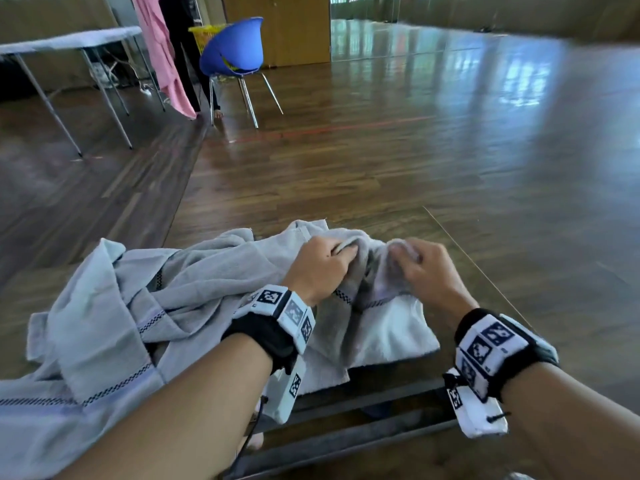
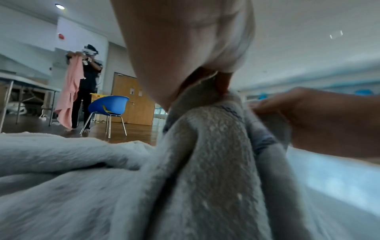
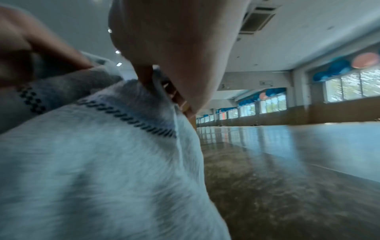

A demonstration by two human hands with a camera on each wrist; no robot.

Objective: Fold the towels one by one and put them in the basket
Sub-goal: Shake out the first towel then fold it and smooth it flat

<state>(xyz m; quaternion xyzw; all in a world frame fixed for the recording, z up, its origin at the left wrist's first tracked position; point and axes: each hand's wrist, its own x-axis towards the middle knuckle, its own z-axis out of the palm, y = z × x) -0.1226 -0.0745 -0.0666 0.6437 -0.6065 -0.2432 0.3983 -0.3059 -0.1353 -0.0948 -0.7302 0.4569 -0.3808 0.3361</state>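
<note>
Here, two hands (image 1: 318, 268) (image 1: 429, 271), one towel (image 1: 214, 271)

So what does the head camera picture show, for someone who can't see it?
Two hands, left hand and right hand, pinch a bunched grey towel lying on a table. More grey towels are heaped to the left; a blue chair stands far back.
</note>
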